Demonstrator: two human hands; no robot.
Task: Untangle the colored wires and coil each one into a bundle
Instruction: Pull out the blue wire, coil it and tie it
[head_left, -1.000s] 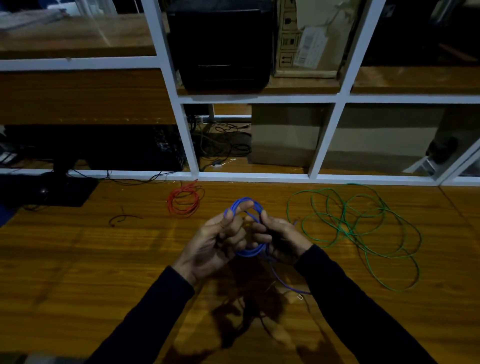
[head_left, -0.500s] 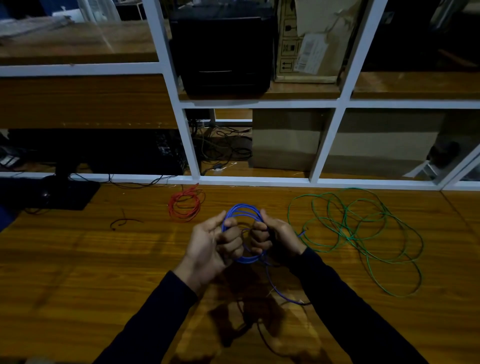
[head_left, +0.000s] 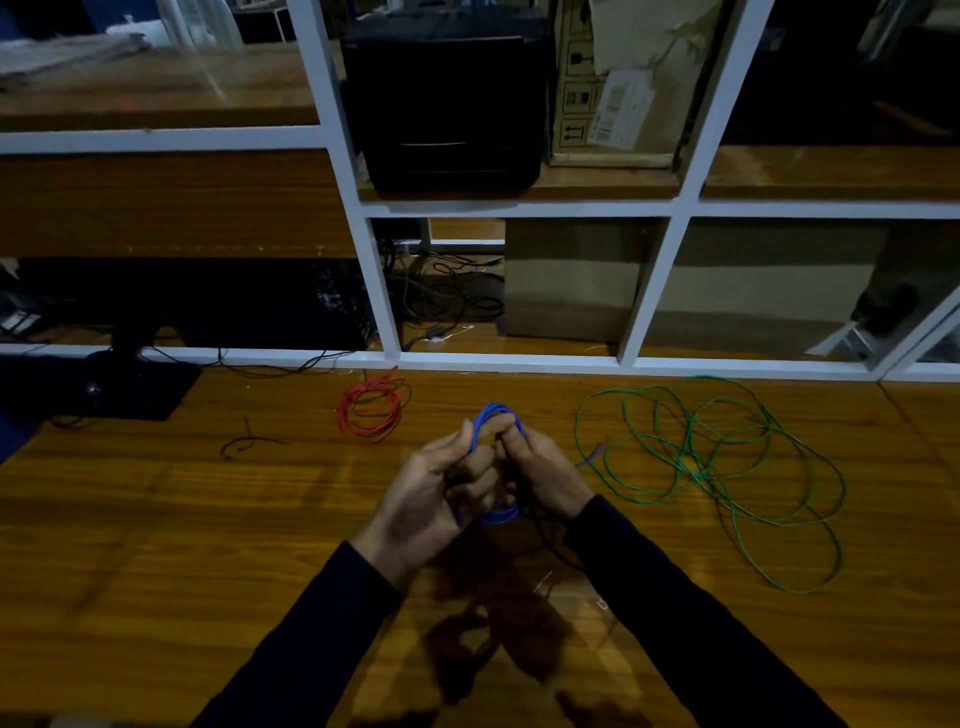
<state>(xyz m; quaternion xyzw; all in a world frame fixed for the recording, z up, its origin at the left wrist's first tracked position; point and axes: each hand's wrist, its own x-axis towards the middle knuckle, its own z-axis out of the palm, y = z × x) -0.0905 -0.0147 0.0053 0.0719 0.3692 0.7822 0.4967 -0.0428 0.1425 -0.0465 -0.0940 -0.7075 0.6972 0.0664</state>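
Since a second ago, the blue wire (head_left: 497, 421) coil has tightened between both hands. Left hand (head_left: 434, 496) and right hand (head_left: 540, 467) each grip it; tucking the loose tail snugly would probably keep the loops together.

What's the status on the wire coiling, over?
Left hand and right hand both gripping the blue coil, held above the table. Red wire bundled. Green wire loose, sprawled at right. Nothing in the way.

We see bare wooden table (head_left: 156, 545) to the left and in front of our hands. The sprawled green wire (head_left: 727, 467) crowds the right side, the red coil (head_left: 370, 413) lies ahead-left, and the white window frame (head_left: 519, 361) closes the far edge.
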